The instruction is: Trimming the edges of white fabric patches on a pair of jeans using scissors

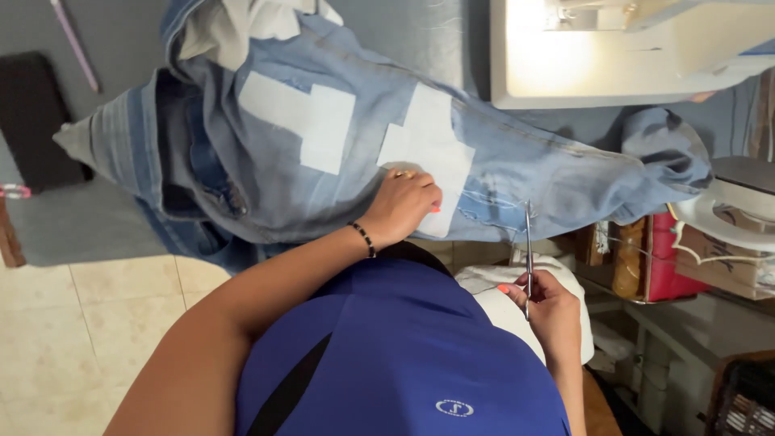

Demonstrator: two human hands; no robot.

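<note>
A pair of light blue jeans [339, 153] lies spread inside out across the grey worktop [73, 226], and everything here is placed from it. Two white patches are stuck on the denim: a stepped one [303, 117] toward its left half and a larger, cross-like one [428, 149] near its middle. The left hand [401, 206] lies flat on the jeans, fingers loosely curled and pressing the lower edge of the larger white patch, gripping nothing; a dark bead bracelet [363, 239] circles its wrist. Just below the lower hem side of the jeans, the right hand [547, 303] is closed around the handles of slim metal scissors [528, 254], whose blades point up to the frayed, darker blue spot [488, 206] on the denim right of the larger patch; the tips appear to touch the cloth there. Above the jeans, at the upper right, stands a white sewing machine [597, 56] with its lamp lit. To the left of the jeans a flat black rectangular object [36, 117] rests on the worktop, with a thin pink stick [74, 44] above it. To the right of the jeans, below the worktop edge, sit a red box-shaped package [674, 266], a brown bottle [630, 258] and a white round object [726, 214]. Below the jeans, the person's blue shirt [404, 347] fills the foreground over a pale tiled floor [89, 323].
</note>
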